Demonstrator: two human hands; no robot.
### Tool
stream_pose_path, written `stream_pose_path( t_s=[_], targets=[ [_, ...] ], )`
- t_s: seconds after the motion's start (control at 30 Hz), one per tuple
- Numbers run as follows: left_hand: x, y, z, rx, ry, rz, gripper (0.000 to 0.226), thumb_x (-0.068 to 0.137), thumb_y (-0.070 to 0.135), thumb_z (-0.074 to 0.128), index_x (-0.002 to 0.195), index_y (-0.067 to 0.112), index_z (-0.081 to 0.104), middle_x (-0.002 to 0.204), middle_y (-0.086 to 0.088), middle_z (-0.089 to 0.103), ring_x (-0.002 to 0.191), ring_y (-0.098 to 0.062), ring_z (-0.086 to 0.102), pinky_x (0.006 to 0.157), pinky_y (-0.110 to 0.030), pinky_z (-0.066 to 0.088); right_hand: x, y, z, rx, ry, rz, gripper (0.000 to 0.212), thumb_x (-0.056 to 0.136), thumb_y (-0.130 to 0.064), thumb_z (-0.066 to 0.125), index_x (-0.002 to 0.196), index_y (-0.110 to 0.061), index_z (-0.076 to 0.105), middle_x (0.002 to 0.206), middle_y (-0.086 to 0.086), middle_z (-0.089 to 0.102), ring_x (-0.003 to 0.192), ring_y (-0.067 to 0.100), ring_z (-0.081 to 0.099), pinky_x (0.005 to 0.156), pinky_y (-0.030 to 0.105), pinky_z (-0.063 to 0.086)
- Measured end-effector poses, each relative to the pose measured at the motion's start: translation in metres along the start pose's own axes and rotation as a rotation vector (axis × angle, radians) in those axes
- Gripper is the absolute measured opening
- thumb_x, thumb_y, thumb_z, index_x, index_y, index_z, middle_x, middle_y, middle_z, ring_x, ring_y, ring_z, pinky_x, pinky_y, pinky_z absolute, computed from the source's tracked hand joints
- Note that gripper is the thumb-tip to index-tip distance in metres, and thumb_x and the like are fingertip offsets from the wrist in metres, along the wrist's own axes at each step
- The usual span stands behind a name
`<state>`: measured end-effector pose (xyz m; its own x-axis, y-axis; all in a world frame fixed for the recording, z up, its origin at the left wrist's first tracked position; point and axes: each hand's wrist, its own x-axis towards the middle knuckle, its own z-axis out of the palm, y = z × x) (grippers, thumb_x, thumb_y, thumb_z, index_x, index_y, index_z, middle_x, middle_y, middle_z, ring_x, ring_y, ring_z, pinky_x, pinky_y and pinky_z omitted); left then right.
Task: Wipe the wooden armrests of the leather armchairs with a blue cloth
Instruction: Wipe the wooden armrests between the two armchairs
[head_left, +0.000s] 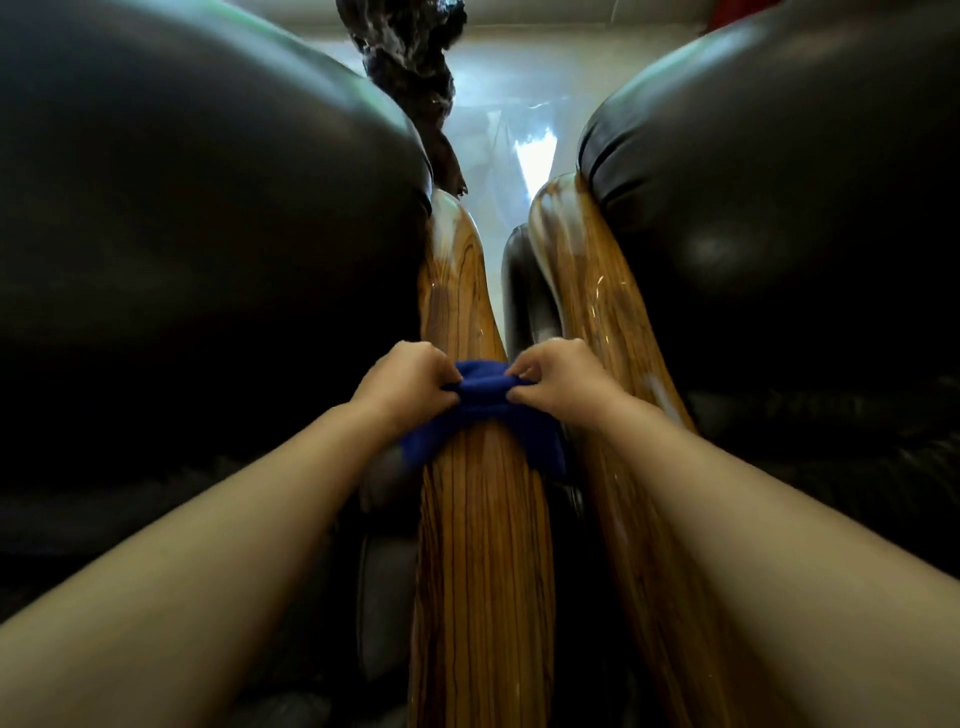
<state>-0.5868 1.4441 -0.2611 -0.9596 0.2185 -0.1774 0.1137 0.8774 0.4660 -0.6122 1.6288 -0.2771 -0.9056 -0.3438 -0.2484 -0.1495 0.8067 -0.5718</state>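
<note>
Both hands pinch the blue cloth (483, 410) from either side: my left hand (402, 382) has its fingers curled tight on the cloth's left end, and my right hand (558, 382) is closed the same way on its right end, thumb and fingertips pressed together over the fabric. From where I watch, the cloth sits bunched between the two fists and drapes across the left wooden armrest (480, 545), its loose corners hanging down over both long edges of that armrest. The cloth lies about midway along the armrest's length, touching the top surface.

Just beside it runs the right wooden armrest (602, 312), parallel and near, with a narrow dark gap between the two. My right hand hovers over that gap, close to the inner edge of the right armrest; I cannot tell whether it touches the wood. Both armrests are glossy, with dark striped grain and pale glare near their far rounded ends.

On the outer side of each armrest swells a black leather cushion: the left armchair (197, 234) fills the left of the view, the right armchair (779, 208) the right. Beyond the far ends lies a bright, reflective floor (498, 124), and a dark, rough sculpted object (410, 62) stands there.
</note>
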Motion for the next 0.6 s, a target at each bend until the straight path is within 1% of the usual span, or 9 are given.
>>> stream_pose_path(
  t_s=[0.07,0.17,0.3,0.37,0.47,0.53,0.6],
  targets=[
    [-0.011,0.014,-0.024,-0.071,-0.090,-0.010,0.019,0.079,0.016,0.067,0.098,0.014,0.070,0.093,-0.001,0.068,0.086,-0.012,0.062,0.079,-0.029,0.052,-0.019,-0.011,-0.022,0.020,-0.052,0.011,0.018,0.077,-0.019,0.070,0.094,-0.022,0.065,0.081,-0.013,0.057,0.082,0.007,0.060,0.062,0.016,0.043],
    [-0.030,0.040,-0.059,-0.165,-0.091,-0.023,0.018,0.076,0.016,0.070,0.094,0.014,0.070,0.090,0.001,0.068,0.085,-0.011,0.063,0.077,-0.026,0.054,-0.050,-0.034,-0.058,0.049,-0.040,-0.005,0.013,0.077,-0.019,0.071,0.085,-0.025,0.062,0.077,-0.012,0.057,0.073,0.002,0.058,0.057,0.014,0.042],
    [-0.056,0.077,-0.103,-0.294,-0.064,-0.021,0.012,0.073,0.016,0.073,0.084,0.020,0.068,0.083,0.005,0.067,0.082,-0.009,0.063,0.072,-0.023,0.053,-0.096,-0.064,-0.112,0.055,0.022,-0.025,0.015,0.075,-0.021,0.073,0.089,-0.019,0.066,0.081,-0.009,0.061,0.078,0.006,0.060,0.064,0.019,0.048],
    [-0.069,0.096,-0.119,-0.328,-0.050,-0.006,0.013,0.072,0.014,0.073,0.081,0.021,0.067,0.080,0.006,0.066,0.080,-0.009,0.062,0.069,-0.020,0.050,-0.118,-0.076,-0.135,0.036,0.048,-0.032,0.014,0.075,-0.022,0.072,0.088,-0.020,0.066,0.078,-0.011,0.059,0.075,0.004,0.057,0.061,0.016,0.045],
    [-0.085,0.127,-0.135,-0.348,-0.035,0.014,0.014,0.072,0.012,0.073,0.084,0.017,0.068,0.080,0.003,0.067,0.080,-0.011,0.063,0.072,-0.023,0.050,-0.150,-0.085,-0.166,0.021,0.081,-0.040,0.015,0.075,-0.021,0.073,0.089,-0.021,0.067,0.076,-0.012,0.057,0.073,0.004,0.056,0.058,0.015,0.041],
    [-0.095,0.150,-0.140,-0.321,-0.019,0.038,0.015,0.071,0.012,0.073,0.084,0.016,0.068,0.077,0.006,0.064,0.078,-0.011,0.061,0.071,-0.022,0.050,-0.170,-0.084,-0.182,0.017,0.097,-0.051,0.016,0.075,-0.021,0.073,0.090,-0.019,0.068,0.079,-0.009,0.060,0.076,0.007,0.059,0.060,0.016,0.044],
    [-0.102,0.173,-0.140,-0.308,-0.017,0.054,0.014,0.071,0.013,0.073,0.084,0.016,0.067,0.079,0.005,0.065,0.079,-0.012,0.062,0.072,-0.024,0.052,-0.188,-0.077,-0.196,0.006,0.112,-0.061,0.018,0.074,-0.020,0.073,0.092,-0.018,0.068,0.084,-0.005,0.064,0.079,0.010,0.061,0.065,0.019,0.048]
  ],
)
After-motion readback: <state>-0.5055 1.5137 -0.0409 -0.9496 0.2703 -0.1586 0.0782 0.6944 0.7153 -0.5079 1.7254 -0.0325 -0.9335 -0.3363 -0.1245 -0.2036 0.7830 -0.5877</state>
